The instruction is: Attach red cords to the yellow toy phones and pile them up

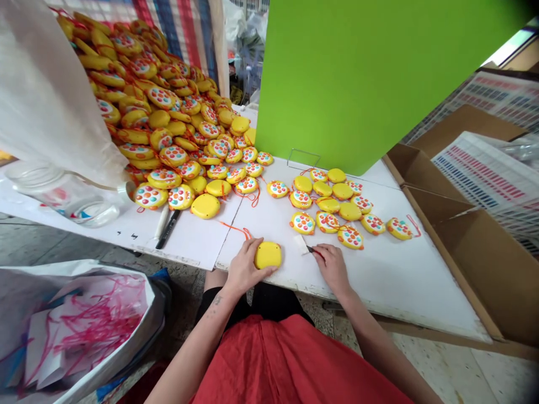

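Note:
My left hand grips a yellow toy case lying back side up on the white table, near its front edge. An orange cord trails from it. My right hand is closed on a small tool whose tip touches a small white sticker on the table. Just beyond my hands lies a group of several yellow toys with coloured dots.
A big heap of the same yellow toys fills the table's left, beside a clear plastic jar and two pens. A green board stands behind. Open cardboard boxes sit right; a bag of pink cords lies lower left.

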`<state>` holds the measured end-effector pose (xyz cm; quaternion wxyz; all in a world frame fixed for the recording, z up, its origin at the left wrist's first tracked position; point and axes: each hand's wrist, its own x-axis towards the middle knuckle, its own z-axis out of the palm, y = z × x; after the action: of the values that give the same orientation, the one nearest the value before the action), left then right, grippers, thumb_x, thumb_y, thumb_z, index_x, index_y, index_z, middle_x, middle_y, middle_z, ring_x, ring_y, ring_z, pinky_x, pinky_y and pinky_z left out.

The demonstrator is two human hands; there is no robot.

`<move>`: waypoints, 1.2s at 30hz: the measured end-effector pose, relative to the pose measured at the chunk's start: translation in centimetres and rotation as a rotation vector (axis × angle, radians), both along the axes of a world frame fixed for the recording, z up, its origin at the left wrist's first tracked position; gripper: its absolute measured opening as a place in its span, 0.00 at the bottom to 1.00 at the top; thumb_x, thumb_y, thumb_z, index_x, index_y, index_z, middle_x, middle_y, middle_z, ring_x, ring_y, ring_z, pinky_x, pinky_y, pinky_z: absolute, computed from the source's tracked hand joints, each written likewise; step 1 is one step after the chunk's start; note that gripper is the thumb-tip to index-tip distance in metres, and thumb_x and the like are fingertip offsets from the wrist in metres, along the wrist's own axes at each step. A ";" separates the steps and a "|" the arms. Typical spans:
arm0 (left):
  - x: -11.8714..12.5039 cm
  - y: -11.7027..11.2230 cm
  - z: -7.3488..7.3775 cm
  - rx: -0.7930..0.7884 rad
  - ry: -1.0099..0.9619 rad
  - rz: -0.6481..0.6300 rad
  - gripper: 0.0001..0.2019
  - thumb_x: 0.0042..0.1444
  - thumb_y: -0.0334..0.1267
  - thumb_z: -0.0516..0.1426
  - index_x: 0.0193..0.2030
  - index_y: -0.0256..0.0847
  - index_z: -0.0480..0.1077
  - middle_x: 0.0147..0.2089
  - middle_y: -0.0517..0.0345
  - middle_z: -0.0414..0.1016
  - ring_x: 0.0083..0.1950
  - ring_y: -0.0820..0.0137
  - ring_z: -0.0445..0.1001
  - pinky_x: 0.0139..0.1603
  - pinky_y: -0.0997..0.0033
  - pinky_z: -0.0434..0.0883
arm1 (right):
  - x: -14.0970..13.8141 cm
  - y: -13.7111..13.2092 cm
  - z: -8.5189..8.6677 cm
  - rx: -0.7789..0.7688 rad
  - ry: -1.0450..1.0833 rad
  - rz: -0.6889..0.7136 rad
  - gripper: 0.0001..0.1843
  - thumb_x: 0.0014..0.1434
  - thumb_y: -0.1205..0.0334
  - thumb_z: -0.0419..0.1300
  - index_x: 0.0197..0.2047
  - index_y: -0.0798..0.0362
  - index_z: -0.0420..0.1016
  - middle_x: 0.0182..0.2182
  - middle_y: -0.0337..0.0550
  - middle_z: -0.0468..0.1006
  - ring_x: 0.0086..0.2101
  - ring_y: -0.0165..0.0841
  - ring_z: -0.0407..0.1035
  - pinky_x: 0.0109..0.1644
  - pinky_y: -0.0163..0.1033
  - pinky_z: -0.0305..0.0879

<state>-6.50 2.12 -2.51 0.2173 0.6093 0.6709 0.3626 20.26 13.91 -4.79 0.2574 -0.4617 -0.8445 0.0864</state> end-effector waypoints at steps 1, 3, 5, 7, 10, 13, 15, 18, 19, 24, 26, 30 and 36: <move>0.3 -0.1 -0.1 -0.004 0.036 -0.007 0.40 0.45 0.58 0.61 0.63 0.44 0.57 0.61 0.47 0.61 0.60 0.55 0.64 0.58 0.56 0.65 | 0.3 -0.1 -0.3 -0.003 -0.019 -0.004 0.13 0.62 0.60 0.52 0.42 0.55 0.76 0.41 0.52 0.75 0.42 0.43 0.65 0.48 0.50 0.62; 0.8 -0.3 -0.4 0.011 0.098 -0.026 0.45 0.42 0.61 0.62 0.64 0.42 0.56 0.61 0.45 0.62 0.60 0.53 0.63 0.59 0.54 0.62 | 0.6 -0.3 -0.4 -0.026 -0.043 -0.019 0.12 0.61 0.61 0.53 0.42 0.55 0.74 0.38 0.51 0.75 0.40 0.43 0.65 0.46 0.49 0.62; 0.9 -0.3 -0.5 0.020 0.152 -0.036 0.47 0.40 0.64 0.61 0.65 0.42 0.56 0.60 0.44 0.63 0.59 0.51 0.63 0.59 0.51 0.60 | 1.0 -0.2 -0.2 -0.076 -0.060 -0.024 0.12 0.60 0.61 0.54 0.45 0.55 0.73 0.35 0.49 0.75 0.39 0.42 0.66 0.45 0.48 0.62; 0.8 -0.3 -0.4 0.011 0.194 -0.049 0.50 0.37 0.65 0.62 0.65 0.42 0.55 0.59 0.43 0.64 0.57 0.49 0.62 0.58 0.49 0.59 | 1.4 0.0 0.3 -0.150 -0.079 -0.015 0.13 0.57 0.62 0.55 0.46 0.54 0.72 0.34 0.47 0.75 0.37 0.41 0.67 0.45 0.47 0.62; 0.6 -0.2 -0.3 -0.006 0.215 -0.079 0.52 0.35 0.65 0.63 0.66 0.42 0.54 0.59 0.43 0.65 0.58 0.48 0.61 0.58 0.49 0.57 | 1.8 0.4 0.9 -0.274 -0.112 -0.034 0.11 0.54 0.61 0.57 0.41 0.53 0.73 0.30 0.44 0.74 0.35 0.39 0.67 0.42 0.44 0.62; 0.6 -0.1 -0.3 -0.003 0.215 -0.074 0.51 0.37 0.64 0.63 0.66 0.42 0.54 0.59 0.43 0.64 0.58 0.49 0.61 0.58 0.49 0.56 | 1.8 0.3 1.3 -0.330 -0.122 -0.064 0.08 0.52 0.60 0.58 0.35 0.53 0.73 0.30 0.43 0.74 0.34 0.39 0.68 0.40 0.43 0.63; 0.6 0.0 -0.5 0.006 0.218 -0.063 0.50 0.38 0.63 0.63 0.65 0.41 0.54 0.59 0.42 0.65 0.57 0.50 0.61 0.57 0.50 0.57 | 1.5 -0.1 1.6 -0.300 -0.102 -0.081 0.05 0.52 0.60 0.58 0.32 0.52 0.71 0.31 0.44 0.74 0.35 0.40 0.68 0.41 0.44 0.63; 0.6 0.0 -0.6 0.020 0.220 -0.058 0.48 0.39 0.62 0.63 0.65 0.41 0.56 0.58 0.43 0.65 0.56 0.50 0.62 0.56 0.50 0.58 | 0.6 -1.2 2.5 -0.318 0.043 -0.087 0.05 0.55 0.60 0.55 0.34 0.51 0.70 0.31 0.43 0.75 0.34 0.39 0.69 0.40 0.44 0.65; 0.7 0.0 -0.6 0.024 0.219 -0.059 0.48 0.39 0.62 0.63 0.64 0.41 0.56 0.58 0.43 0.65 0.57 0.50 0.62 0.56 0.50 0.58 | 0.0 -1.7 2.9 -0.336 0.113 -0.061 0.06 0.56 0.59 0.54 0.36 0.51 0.70 0.32 0.43 0.75 0.34 0.38 0.69 0.40 0.44 0.66; 0.8 -0.1 -0.5 0.017 0.221 -0.064 0.48 0.38 0.62 0.63 0.64 0.42 0.56 0.58 0.44 0.66 0.57 0.50 0.62 0.57 0.50 0.58 | -4.1 -4.0 4.9 -0.307 0.279 0.228 0.08 0.61 0.60 0.53 0.39 0.49 0.73 0.35 0.44 0.73 0.37 0.36 0.70 0.41 0.42 0.67; 0.8 -0.1 -0.5 0.010 0.225 -0.062 0.48 0.38 0.63 0.63 0.64 0.41 0.56 0.57 0.44 0.66 0.57 0.50 0.62 0.57 0.51 0.57 | -5.7 -4.6 5.2 -0.292 0.278 0.314 0.08 0.62 0.61 0.54 0.39 0.49 0.74 0.35 0.44 0.73 0.38 0.36 0.70 0.42 0.42 0.68; 0.8 0.0 -0.5 0.017 0.226 -0.058 0.48 0.38 0.62 0.63 0.64 0.41 0.56 0.57 0.43 0.66 0.57 0.50 0.63 0.57 0.50 0.58 | -7.7 -4.6 4.8 -0.229 0.251 0.383 0.09 0.63 0.63 0.54 0.40 0.48 0.76 0.39 0.45 0.74 0.42 0.37 0.70 0.47 0.44 0.68; 0.9 0.0 -0.2 -0.013 0.235 -0.050 0.45 0.41 0.58 0.63 0.64 0.41 0.56 0.57 0.44 0.66 0.58 0.50 0.62 0.57 0.51 0.57 | -8.4 -4.1 4.3 -0.075 0.058 0.379 0.14 0.64 0.67 0.51 0.44 0.48 0.77 0.46 0.46 0.77 0.44 0.40 0.69 0.49 0.49 0.64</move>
<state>-5.60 2.13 -2.68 0.1502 0.6628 0.6785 0.2788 11.88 9.84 -0.45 0.2431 -0.3011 -0.9047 0.1782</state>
